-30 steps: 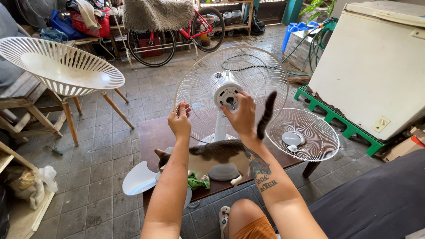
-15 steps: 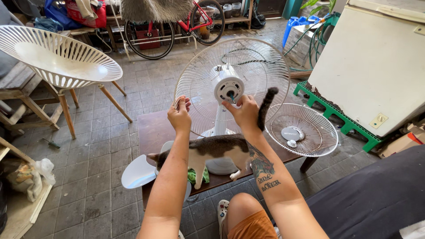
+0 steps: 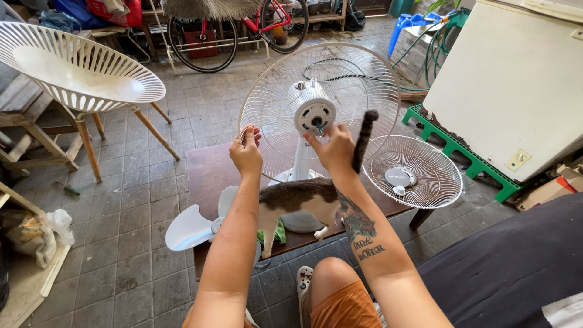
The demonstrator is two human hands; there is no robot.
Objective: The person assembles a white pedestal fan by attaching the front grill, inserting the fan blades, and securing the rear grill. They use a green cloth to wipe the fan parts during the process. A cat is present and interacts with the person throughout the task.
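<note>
A white standing fan (image 3: 302, 155) with its rear wire guard (image 3: 358, 79) stands on a low brown table (image 3: 209, 173). My left hand (image 3: 245, 150) grips the guard's left rim. My right hand (image 3: 331, 146) is at the motor hub (image 3: 314, 114), fingertips pinching by the blue-green shaft. A grey and white cat (image 3: 303, 200) stands on the table under my arms, its dark tail (image 3: 364, 137) upright. The loose front guard (image 3: 412, 170) lies flat on the table's right end. White fan blades (image 3: 189, 228) rest at the table's left front edge.
A white slatted chair (image 3: 73, 67) stands at the left. A red bicycle (image 3: 243, 27) leans at the back. A white chest freezer (image 3: 516, 85) on a green pallet (image 3: 452, 146) fills the right. A green cloth (image 3: 276, 234) lies under the cat. My knee (image 3: 337, 285) is below the table.
My view has shifted closer to the fan. My left hand moved up onto the guard's rim and my right hand rose to the hub. The cat stayed under my arms.
</note>
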